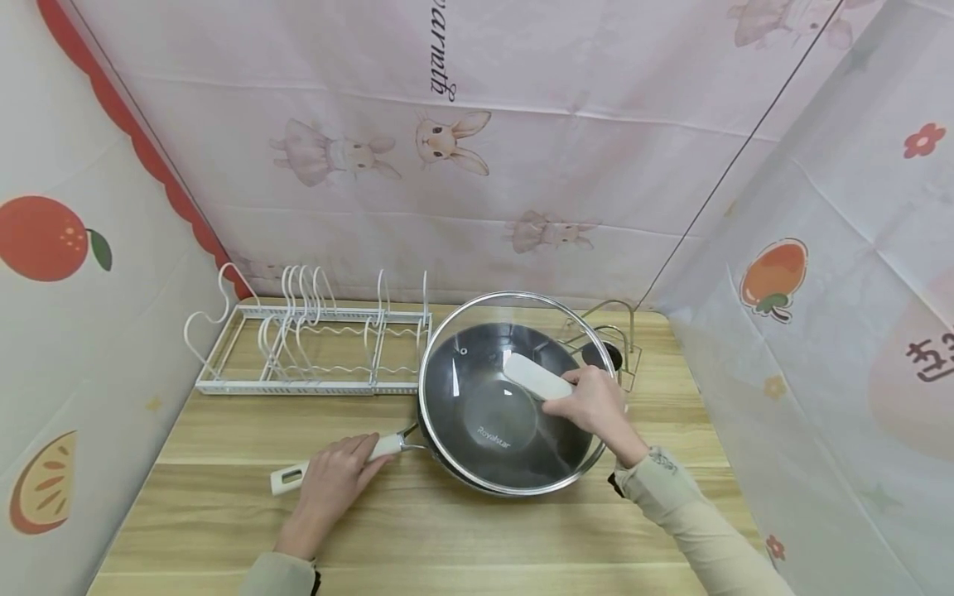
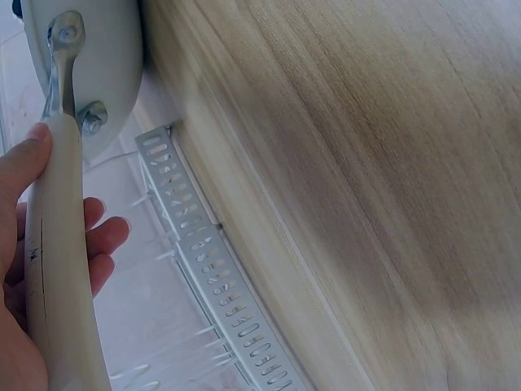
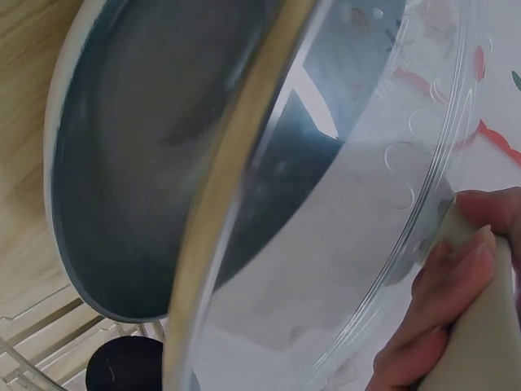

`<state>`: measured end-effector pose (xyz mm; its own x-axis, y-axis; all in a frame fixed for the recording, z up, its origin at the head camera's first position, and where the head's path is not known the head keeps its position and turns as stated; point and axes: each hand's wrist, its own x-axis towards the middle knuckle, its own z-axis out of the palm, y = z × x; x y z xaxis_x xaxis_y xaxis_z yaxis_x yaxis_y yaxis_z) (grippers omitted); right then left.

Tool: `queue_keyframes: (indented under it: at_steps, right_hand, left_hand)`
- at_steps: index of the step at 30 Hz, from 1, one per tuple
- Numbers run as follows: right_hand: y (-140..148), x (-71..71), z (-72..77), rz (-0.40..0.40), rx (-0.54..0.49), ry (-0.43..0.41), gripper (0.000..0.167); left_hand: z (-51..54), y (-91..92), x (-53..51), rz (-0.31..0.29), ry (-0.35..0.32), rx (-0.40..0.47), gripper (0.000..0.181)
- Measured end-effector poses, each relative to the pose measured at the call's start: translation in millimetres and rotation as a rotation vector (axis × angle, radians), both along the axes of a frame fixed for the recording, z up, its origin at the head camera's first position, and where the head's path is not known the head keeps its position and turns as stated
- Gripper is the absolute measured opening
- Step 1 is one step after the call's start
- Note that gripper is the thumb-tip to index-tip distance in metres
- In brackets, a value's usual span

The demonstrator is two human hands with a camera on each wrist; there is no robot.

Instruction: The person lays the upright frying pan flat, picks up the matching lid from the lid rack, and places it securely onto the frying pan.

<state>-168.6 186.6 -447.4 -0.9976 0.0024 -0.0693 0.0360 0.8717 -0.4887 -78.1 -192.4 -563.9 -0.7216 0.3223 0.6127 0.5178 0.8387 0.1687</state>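
Note:
A pan (image 3: pixel 122 163) with a dark inside, a pale outside and a long cream handle (image 1: pixel 386 447) is near the middle of the table. My left hand (image 1: pixel 335 476) grips that handle, the thumb lying along it in the left wrist view. Over the pan is a clear glass lid (image 3: pixel 326 244) with a metal rim. My right hand (image 1: pixel 596 403) holds the lid by its cream grip (image 1: pixel 535 378). In the right wrist view the lid is tilted, and a gap shows between its rim and the pan. The pan's inside, lettered "Royalstar", shows through the glass.
A white wire dish rack (image 1: pixel 313 386) stands at the back left, close to the pan. Behind the pan on the right is a small metal wire rack (image 1: pixel 632 348) with a round black object (image 3: pixel 126 364) by it. Printed cloth walls enclose the wooden table (image 1: pixel 447 546).

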Motion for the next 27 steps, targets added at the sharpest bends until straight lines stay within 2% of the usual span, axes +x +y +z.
queue_keyframes:
  at_steps: [7,12,19,27]
  right_hand:
    - [-2,-2.4,-6.8,0.034,0.007,-0.004,0.034]
    - [-5,-4.2,-12.1,0.049,-0.009,-0.044,0.026]
    - [-8,-7.1,-17.7,0.042,0.035,-0.101,0.032]
    - [-9,-9.0,-27.8,0.059,0.024,-0.091,0.027]
  left_hand:
    - [0.9,0.1,0.5,0.0,-0.007,-0.005,0.072]
    - [1.1,-0.2,0.6,0.0,-0.011,-0.003,0.072]
    - [-0.2,-1.1,-0.3,-0.004,0.0,0.002,0.071]
    - [-1.9,-1.5,-0.6,-0.006,0.013,0.001,0.07]
